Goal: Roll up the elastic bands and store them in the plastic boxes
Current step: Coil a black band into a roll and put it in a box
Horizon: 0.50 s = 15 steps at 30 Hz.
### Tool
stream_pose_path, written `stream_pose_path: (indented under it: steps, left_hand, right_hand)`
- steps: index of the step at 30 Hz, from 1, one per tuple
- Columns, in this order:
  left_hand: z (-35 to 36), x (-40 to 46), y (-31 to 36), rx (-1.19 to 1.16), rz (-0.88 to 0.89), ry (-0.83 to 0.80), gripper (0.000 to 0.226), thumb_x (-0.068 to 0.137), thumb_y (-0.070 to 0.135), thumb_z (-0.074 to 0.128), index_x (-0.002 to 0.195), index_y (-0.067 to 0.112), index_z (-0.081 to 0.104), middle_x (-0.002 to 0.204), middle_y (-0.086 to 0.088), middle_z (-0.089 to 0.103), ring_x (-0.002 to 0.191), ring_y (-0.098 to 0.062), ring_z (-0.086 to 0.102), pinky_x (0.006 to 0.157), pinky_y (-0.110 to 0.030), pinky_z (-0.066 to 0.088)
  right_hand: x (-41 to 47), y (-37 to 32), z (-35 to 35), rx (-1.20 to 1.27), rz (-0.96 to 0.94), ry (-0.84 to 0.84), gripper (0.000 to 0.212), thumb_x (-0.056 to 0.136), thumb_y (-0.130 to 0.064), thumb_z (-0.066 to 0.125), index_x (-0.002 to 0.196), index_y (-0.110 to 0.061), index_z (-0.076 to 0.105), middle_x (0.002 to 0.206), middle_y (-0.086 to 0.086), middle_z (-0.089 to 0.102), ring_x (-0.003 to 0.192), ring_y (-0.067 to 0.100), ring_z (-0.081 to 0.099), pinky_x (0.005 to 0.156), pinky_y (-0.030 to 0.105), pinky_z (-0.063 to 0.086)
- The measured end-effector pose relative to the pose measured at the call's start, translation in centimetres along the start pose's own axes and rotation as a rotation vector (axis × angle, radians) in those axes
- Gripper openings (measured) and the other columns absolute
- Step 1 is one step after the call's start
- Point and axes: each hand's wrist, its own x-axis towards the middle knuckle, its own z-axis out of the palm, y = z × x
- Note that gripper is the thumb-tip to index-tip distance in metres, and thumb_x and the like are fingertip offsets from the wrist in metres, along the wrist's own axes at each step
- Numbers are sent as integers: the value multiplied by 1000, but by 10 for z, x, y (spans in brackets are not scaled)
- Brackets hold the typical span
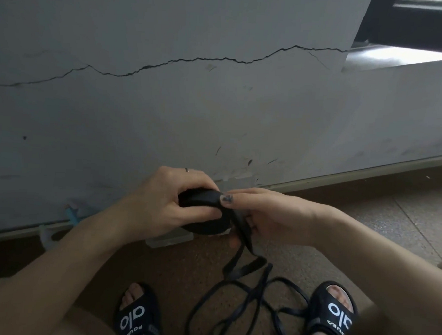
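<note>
The left hand [172,205] gripped a black rolled elastic band [207,218], the right hand [268,216] pinched its loose strap, above black slippers [335,316] with unclear white letters.

There was only one view, from a wide-angle camera worn on the person's head. It looked forward and down, toward a grey wall [166,118] with a long crack, and toward the speckled floor [365,226] below it. The camera was near the hands: the left hand [166,205] and the right hand [268,216] met just below the middle of the picture, close to the lens, and both forearms entered from the bottom corners. At the bottom edge the person's two black sandals [138,314] stood on the floor. A dark window frame [422,21] filled the top right corner. The wide lens bent straight lines near the edges.
</note>
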Motion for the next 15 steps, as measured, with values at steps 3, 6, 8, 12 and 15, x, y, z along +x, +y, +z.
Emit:
stream_pose_path:
  steps: [3, 6, 8, 12, 15]
  left_hand:
    - [1, -2, 0, 9, -18, -43, 26, 83, 43, 73, 103, 25, 73, 91, 14, 70, 86, -9, 68, 68, -24, 52]
    - [7, -1, 1, 117, 20, -86, 22, 85, 37, 75, 103, 25, 72, 90, 16, 67, 83, -5, 64, 68, -19, 46]
    - [6, -1, 1, 87, 17, -47, 22, 83, 36, 76, 100, 22, 73, 87, 13, 68, 81, -7, 66, 67, -21, 47]
    - [-2, -3, 1, -43, -29, 4, 28, 82, 46, 72, 102, 26, 73, 92, 12, 73, 89, -11, 71, 71, -30, 56]
    - [2, -1, 1, 67, -26, -73, 31, 83, 48, 69, 106, 28, 72, 93, 15, 70, 88, -7, 68, 71, -32, 54]
  right_hand:
    - [1, 1, -2, -1, 12, 32, 50, 92, -36, 73, 127, 0, 66, 114, 21, 67, 102, 34, 60, 91, 47, 50]
    - [5, 4, 6, -141, 18, 169, 59, 85, -49, 78, 121, -3, 68, 101, 13, 71, 90, 25, 66, 77, 35, 56]
    - [2, 2, 7, -112, 26, 112, 55, 90, -51, 71, 124, -8, 67, 105, 12, 70, 94, 24, 65, 79, 34, 58]
    - [-2, -2, 2, 33, 16, 21, 60, 92, -45, 64, 133, -1, 63, 112, 19, 62, 100, 30, 55, 78, 34, 51]
    - [7, 6, 4, -102, 9, 154, 70, 80, -57, 76, 123, -3, 69, 115, 29, 69, 100, 36, 61, 88, 49, 48]
